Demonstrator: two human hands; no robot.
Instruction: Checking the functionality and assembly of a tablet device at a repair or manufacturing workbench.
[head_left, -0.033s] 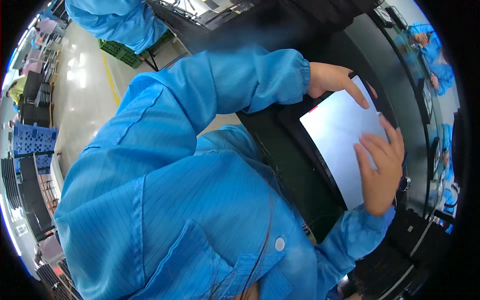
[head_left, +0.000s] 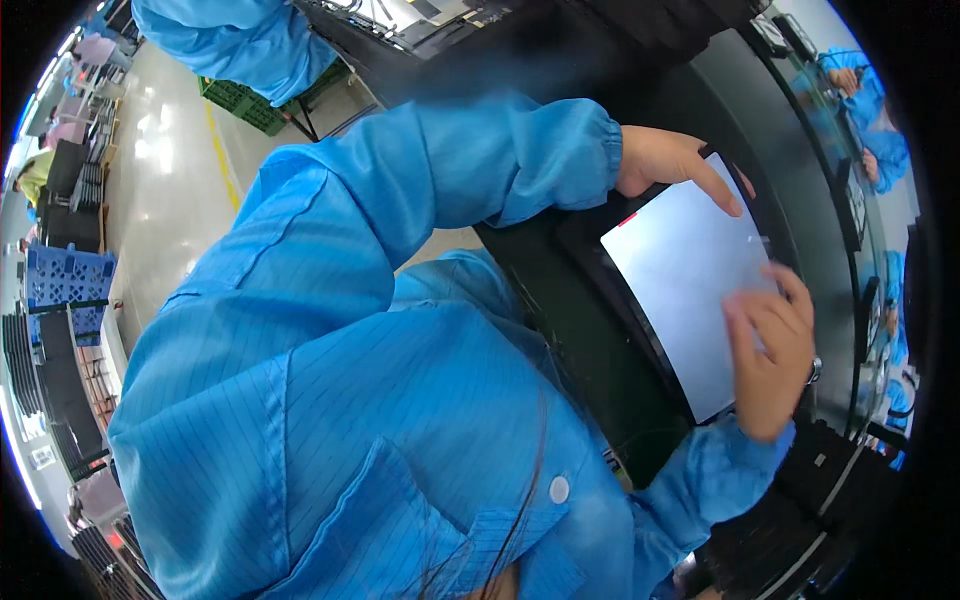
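on the dark counter [head_left: 560,330] lies a pale panel [head_left: 685,290] in its black frame. left hand [head_left: 665,160] pinches the top corner, right hand [head_left: 770,355] lies flat on the face, fingers spread. uneven pressure could smudge or skew it.

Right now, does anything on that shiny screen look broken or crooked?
Nothing stands out. The pale screen lies flat on the dark table, with no crack or spill that shows. The left hand grips its top corner and the right hand rests on its lower side. One small red tab sits at a corner.
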